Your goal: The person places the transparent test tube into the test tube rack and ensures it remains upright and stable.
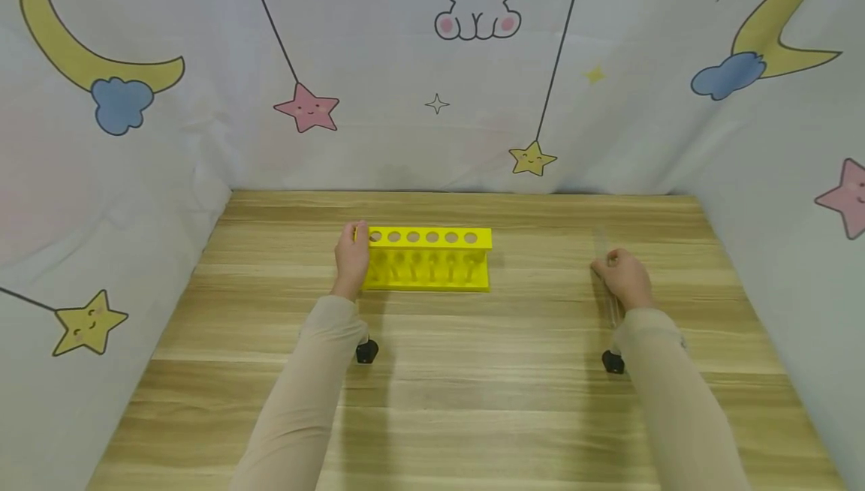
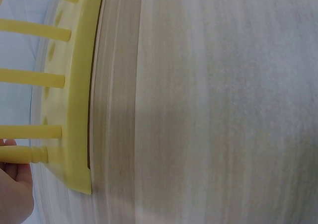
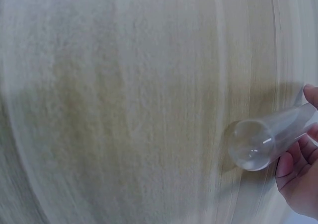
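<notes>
My left hand (image 1: 351,257) grips the left end of a yellow test tube rack (image 1: 424,245), which stands upright toward the back of the table. A row of holes runs along its top shelf, with no tubes in them. In the left wrist view, fingers (image 2: 14,194) curl behind the rack's end post (image 2: 22,154). Off to the right, my right hand (image 1: 625,279) pinches a clear test tube (image 1: 614,312) between thumb and fingers, low over the table. The tube's round near end (image 3: 253,144) faces the right wrist camera.
The wood-grain table (image 1: 486,401) is bounded by white cloth walls (image 1: 392,153) printed with stars and moons at the back and both sides. A black wrist-mounted piece (image 1: 367,351) hangs by the left sleeve, another black piece (image 1: 613,362) by the right.
</notes>
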The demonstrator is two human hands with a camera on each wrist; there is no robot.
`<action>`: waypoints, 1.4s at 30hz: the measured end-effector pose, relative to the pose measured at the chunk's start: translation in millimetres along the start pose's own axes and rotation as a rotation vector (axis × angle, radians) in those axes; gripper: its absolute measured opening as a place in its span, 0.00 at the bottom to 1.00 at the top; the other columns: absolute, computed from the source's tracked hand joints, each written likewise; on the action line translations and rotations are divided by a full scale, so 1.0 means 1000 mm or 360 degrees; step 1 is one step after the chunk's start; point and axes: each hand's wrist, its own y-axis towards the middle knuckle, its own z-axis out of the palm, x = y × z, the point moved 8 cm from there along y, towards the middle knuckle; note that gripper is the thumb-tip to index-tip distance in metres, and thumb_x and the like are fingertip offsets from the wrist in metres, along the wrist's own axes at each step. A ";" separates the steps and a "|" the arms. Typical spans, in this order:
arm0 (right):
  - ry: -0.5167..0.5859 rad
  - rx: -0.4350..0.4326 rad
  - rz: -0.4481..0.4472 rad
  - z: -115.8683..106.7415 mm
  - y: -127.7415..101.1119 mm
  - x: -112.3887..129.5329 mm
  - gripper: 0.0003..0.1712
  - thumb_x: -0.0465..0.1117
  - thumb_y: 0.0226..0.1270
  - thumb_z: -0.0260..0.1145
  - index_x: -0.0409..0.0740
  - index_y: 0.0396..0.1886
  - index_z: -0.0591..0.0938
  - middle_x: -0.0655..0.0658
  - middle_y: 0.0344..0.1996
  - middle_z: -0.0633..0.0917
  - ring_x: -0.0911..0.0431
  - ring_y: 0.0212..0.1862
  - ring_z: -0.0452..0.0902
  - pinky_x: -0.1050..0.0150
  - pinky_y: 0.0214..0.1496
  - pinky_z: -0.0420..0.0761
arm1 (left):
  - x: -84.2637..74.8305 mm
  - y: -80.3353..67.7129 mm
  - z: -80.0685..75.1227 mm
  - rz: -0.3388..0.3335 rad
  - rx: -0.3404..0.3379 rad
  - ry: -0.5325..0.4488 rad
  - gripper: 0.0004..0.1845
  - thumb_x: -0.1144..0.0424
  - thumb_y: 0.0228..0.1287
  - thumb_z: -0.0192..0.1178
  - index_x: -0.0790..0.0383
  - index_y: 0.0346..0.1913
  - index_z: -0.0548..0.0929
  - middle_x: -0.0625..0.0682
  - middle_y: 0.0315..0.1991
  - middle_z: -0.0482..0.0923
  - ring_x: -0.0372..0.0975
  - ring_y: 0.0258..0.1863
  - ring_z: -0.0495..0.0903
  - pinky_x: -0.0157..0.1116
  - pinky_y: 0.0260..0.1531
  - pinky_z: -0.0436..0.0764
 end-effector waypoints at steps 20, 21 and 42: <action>0.0144 -0.0053 -0.0026 -0.005 -0.001 -0.004 0.34 0.53 0.64 0.49 0.29 0.58 0.60 0.25 0.53 0.68 0.37 0.50 0.67 0.48 0.47 0.71 | 0.000 -0.002 0.000 0.0012 -0.0003 -0.0033 0.22 0.45 0.66 0.38 0.60 0.44 0.71 0.56 0.38 0.76 0.42 0.32 0.66 0.33 0.30 0.63; 0.0150 -0.0059 -0.0031 -0.006 -0.001 -0.003 0.34 0.53 0.64 0.49 0.29 0.58 0.60 0.25 0.53 0.68 0.37 0.50 0.67 0.47 0.47 0.71 | 0.000 -0.002 0.000 0.0011 -0.0003 -0.0027 0.22 0.45 0.66 0.37 0.60 0.44 0.71 0.56 0.38 0.76 0.41 0.31 0.66 0.33 0.30 0.63; 0.0306 -0.0099 -0.0105 -0.029 -0.004 0.013 0.29 0.49 0.66 0.48 0.30 0.56 0.61 0.25 0.47 0.71 0.39 0.44 0.72 0.55 0.38 0.75 | -0.002 -0.003 -0.001 0.0012 -0.0014 -0.0022 0.25 0.42 0.65 0.36 0.59 0.45 0.71 0.55 0.38 0.76 0.41 0.31 0.66 0.34 0.30 0.64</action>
